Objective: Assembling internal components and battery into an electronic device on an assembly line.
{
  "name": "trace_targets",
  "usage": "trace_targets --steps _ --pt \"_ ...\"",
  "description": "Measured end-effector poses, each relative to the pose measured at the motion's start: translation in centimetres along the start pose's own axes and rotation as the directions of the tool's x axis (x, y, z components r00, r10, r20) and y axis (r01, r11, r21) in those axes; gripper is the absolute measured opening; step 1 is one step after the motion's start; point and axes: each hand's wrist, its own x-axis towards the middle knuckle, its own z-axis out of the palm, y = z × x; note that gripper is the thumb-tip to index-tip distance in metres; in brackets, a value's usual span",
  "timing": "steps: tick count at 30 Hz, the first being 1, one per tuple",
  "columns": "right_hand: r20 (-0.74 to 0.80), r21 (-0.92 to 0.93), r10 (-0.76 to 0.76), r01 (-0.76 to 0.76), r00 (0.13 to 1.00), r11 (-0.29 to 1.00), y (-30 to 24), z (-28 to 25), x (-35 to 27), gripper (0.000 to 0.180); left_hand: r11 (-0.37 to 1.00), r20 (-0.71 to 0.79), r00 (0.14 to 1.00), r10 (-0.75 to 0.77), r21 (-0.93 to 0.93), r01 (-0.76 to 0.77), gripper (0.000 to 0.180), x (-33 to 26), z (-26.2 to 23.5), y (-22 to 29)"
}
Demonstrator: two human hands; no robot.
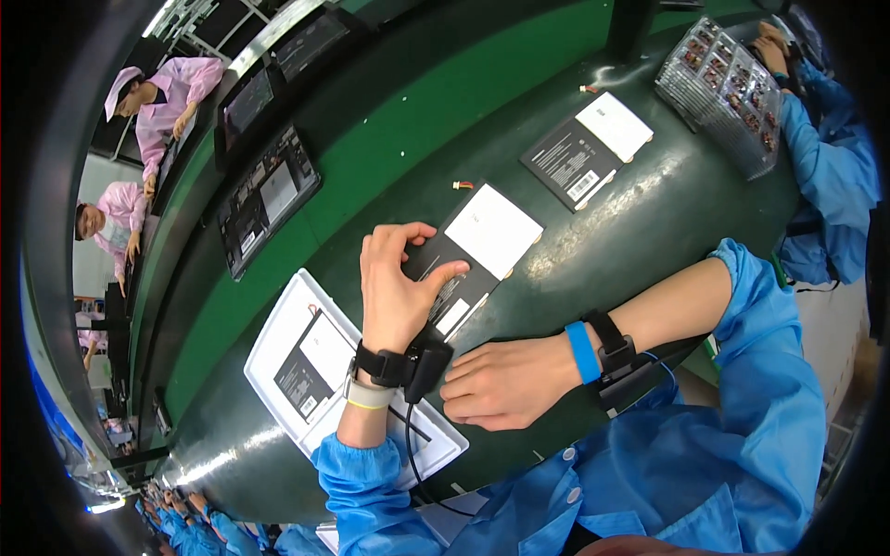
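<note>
A flat battery pack (493,230), black with a white panel, lies on the dark green bench. My left hand (394,278) is over its black part, thumb and fingers apart, with the thumb resting on the face and the fingertips by the left edge. A small connector (463,185) shows at its far end. My right hand (505,382) lies palm down near the battery's close end. Its fingers are bent and together; what is under them is hidden. Both wrists wear black straps; a black box (428,366) sits at the left one.
Another battery (556,165) lies farther right. A white tray (269,352) with a battery inside stands left, partly behind my left forearm. Beyond lies an open device chassis (269,202). A clear compartment box (686,88) of small parts stands far right, beside a co-worker's blue sleeve (825,157).
</note>
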Motion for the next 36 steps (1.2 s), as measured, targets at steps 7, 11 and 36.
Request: trace_targets --steps 7,11,36 --pt "-0.32 -0.164 0.107 -0.166 0.941 0.972 -1.0 -6.0 -0.7 0.012 0.987 0.018 0.997 0.081 0.141 -0.083 0.079 -0.7 -0.3 1.6" --pt "-0.51 -0.147 0.288 -0.412 0.811 0.899 0.7 -9.8 -3.8 0.013 0.992 0.103 0.994 -0.042 0.12 0.03 0.081 -0.6 -0.2 1.5" --pt "-0.543 0.799 0.718 0.006 0.435 0.601 3.0 -10.2 -7.9 0.014 0.574 0.282 0.948 -0.148 -0.756 0.314 0.033 -0.6 2.3 1.7"
